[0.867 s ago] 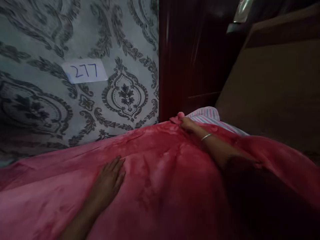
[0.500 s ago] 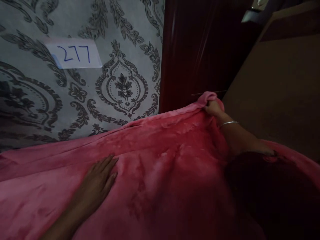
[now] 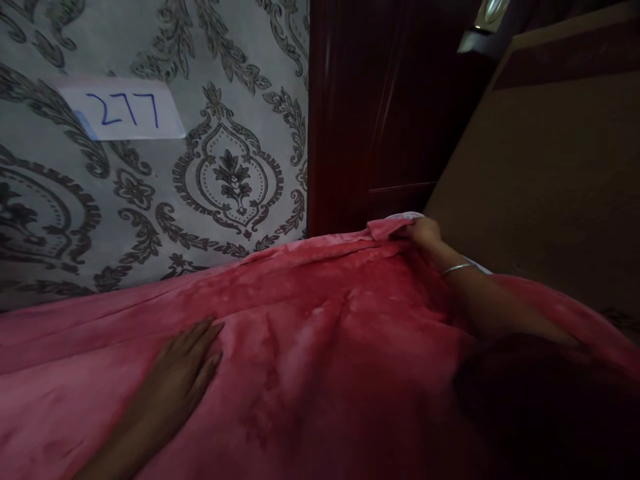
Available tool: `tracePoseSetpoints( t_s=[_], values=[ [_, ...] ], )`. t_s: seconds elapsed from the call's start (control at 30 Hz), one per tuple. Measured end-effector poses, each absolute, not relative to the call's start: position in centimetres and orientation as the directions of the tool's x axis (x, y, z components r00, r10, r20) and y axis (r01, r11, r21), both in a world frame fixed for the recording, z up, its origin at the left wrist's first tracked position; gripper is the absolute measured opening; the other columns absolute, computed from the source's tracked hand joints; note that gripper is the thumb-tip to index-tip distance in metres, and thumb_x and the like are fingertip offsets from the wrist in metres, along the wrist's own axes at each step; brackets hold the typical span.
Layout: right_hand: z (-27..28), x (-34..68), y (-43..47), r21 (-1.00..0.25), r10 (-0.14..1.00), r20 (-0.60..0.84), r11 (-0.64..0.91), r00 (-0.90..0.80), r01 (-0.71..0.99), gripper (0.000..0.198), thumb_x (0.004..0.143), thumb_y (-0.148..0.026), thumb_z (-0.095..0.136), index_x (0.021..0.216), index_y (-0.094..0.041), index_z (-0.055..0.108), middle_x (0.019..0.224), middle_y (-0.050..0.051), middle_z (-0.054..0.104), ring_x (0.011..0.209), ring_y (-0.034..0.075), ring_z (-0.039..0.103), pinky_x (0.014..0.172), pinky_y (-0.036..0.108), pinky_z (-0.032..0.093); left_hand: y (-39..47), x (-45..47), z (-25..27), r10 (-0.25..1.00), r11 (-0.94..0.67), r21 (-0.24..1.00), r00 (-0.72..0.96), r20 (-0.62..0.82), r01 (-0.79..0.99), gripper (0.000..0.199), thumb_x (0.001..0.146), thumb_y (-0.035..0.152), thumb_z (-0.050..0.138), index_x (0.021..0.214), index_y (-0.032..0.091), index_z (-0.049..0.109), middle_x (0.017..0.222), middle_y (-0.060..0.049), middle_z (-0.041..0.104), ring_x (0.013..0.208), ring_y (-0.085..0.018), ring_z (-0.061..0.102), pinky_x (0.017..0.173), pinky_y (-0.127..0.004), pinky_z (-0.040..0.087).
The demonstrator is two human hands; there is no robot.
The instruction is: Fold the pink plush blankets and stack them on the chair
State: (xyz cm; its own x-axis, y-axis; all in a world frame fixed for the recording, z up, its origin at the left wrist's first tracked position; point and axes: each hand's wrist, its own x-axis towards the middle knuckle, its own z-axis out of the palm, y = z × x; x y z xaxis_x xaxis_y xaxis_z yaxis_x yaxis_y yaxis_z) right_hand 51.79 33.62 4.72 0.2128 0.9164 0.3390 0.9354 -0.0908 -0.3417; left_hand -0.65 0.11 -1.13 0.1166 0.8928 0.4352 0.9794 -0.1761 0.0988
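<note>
Pink-red blanket point(image 3: 320, 373) spans the foreground, wrinkled, running up to the wall. Left hand point(image 3: 173, 373) palm-down on it, fingers extended and close together, thumb slightly apart. Farther out, right hand point(image 3: 425, 233), bracelet point(image 3: 456, 267) on wrist, pinches the blanket's far edge; whitish cloth point(image 3: 407, 215) peeks out just behind. Beyond: patterned wall point(image 3: 235, 180) with "277" paper point(image 3: 127, 110), dark red door point(image 3: 360, 107), brown panel point(image 3: 555, 173) at right.

Pinkish-red blanket point(image 3: 320, 327); pale grey wallpaper point(image 3: 160, 170) (darker leafy pattern).
</note>
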Motion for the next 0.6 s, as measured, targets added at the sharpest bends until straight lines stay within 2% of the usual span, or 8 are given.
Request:
tracePoseSetpoints(
  t_s=[0.07, 0.17, 0.27, 0.33, 0.4, 0.47, 0.53, 0.6],
  values=[
    [6.0, 51.7, 34.7, -0.49, 0.89, 0.369, -0.058, 0.267, 0.87, 0.036, 0.09, -0.023, 0.053, 0.115, -0.009, 0.075, 0.088, 0.014, 0.075, 0.08, 0.027, 0.073, 0.07, 0.036, 0.06, 0.2, -0.7, -1.2, 0.899, -0.177, 0.105, 0.117, 0.421, 0.979, 0.047, 0.097, 0.044, 0.043, 0.135, 0.029, 0.064, 0.141, -0.006, 0.067, 0.132, -0.031, 0.062, 0.113, -0.051, 0.049],
    [8.2, 50.9, 36.7, -0.594, 0.859, 0.443, 0.066, 0.257, 0.802, 0.05, 0.09, -0.016, 0.044, 0.134, -0.011, 0.065, 0.107, 0.011, 0.076, 0.091, 0.021, 0.073, 0.076, 0.031, 0.061, 0.1, -0.7, -1.3, 0.903, -0.174, 0.111, 0.113, 0.415, 0.979, 0.05, 0.098, 0.045, 0.041, 0.138, 0.025, 0.062, 0.143, -0.008, 0.065, 0.134, -0.032, 0.06, 0.114, -0.052, 0.047],
    [9.1, 50.2, 37.9, -0.661, 0.861, 0.494, 0.282, 0.12, 0.695, 0.053, 0.082, -0.012, 0.053, 0.133, -0.017, 0.066, 0.126, 0.008, 0.073, 0.112, 0.02, 0.069, 0.095, 0.032, 0.057, 0.0, -0.6, -1.1, 0.9, -0.167, 0.114, 0.104, 0.424, 0.979, 0.051, 0.098, 0.045, 0.037, 0.138, 0.024, 0.061, 0.142, -0.009, 0.066, 0.132, -0.032, 0.061, 0.113, -0.052, 0.048],
    [8.8, 50.4, 37.9, -0.682, 0.873, 0.486, 0.346, 0.046, 0.644, 0.053, 0.079, -0.009, 0.054, 0.129, -0.016, 0.068, 0.13, 0.009, 0.071, 0.117, 0.021, 0.067, 0.101, 0.035, 0.054, 0.0, -0.5, -1.1, 0.902, -0.159, 0.114, 0.097, 0.421, 0.981, 0.05, 0.097, 0.046, 0.039, 0.136, 0.026, 0.063, 0.139, -0.007, 0.068, 0.13, -0.032, 0.063, 0.111, -0.051, 0.05],
    [8.0, 51.5, 37.2, -0.675, 0.892, 0.447, 0.284, 0.07, 0.681, 0.053, 0.081, -0.007, 0.05, 0.131, -0.014, 0.067, 0.131, 0.012, 0.071, 0.117, 0.021, 0.067, 0.102, 0.036, 0.053, 0.1, -0.6, -1.1, 0.909, -0.154, 0.112, 0.096, 0.406, 0.982, 0.049, 0.095, 0.047, 0.042, 0.135, 0.028, 0.063, 0.137, -0.005, 0.069, 0.13, -0.032, 0.062, 0.11, -0.05, 0.051],
    [7.2, 53.4, 36.1, -0.635, 0.909, 0.387, 0.143, 0.153, 0.759, 0.051, 0.083, -0.008, 0.05, 0.131, -0.014, 0.068, 0.129, 0.014, 0.071, 0.117, 0.023, 0.067, 0.101, 0.036, 0.053, 0.3, -0.7, -1.3, 0.912, -0.15, 0.115, 0.093, 0.399, 0.982, 0.048, 0.094, 0.047, 0.043, 0.134, 0.029, 0.063, 0.138, -0.005, 0.069, 0.132, -0.032, 0.061, 0.11, -0.05, 0.051],
    [6.4, 55.8, 34.7, -0.572, 0.924, 0.303, -0.021, 0.235, 0.82, 0.041, 0.082, -0.011, 0.057, 0.119, -0.013, 0.073, 0.115, 0.016, 0.075, 0.111, 0.027, 0.07, 0.096, 0.038, 0.055, 0.6, -0.9, -1.5, 0.909, -0.152, 0.119, 0.091, 0.407, 0.981, 0.048, 0.093, 0.046, 0.043, 0.134, 0.03, 0.064, 0.136, -0.005, 0.07, 0.131, -0.033, 0.061, 0.108, -0.051, 0.052],
    [5.6, 57.9, 33.2, -0.51, 0.936, 0.204, -0.15, 0.288, 0.847, 0.026, 0.081, -0.016, 0.066, 0.103, -0.012, 0.077, 0.092, 0.015, 0.077, 0.094, 0.029, 0.073, 0.084, 0.038, 0.058, 0.8, -1.2, -1.8, 0.904, -0.158, 0.122, 0.093, 0.418, 0.98, 0.048, 0.092, 0.045, 0.044, 0.134, 0.029, 0.064, 0.134, -0.006, 0.071, 0.13, -0.034, 0.062, 0.108, -0.052, 0.052]
  ],
)
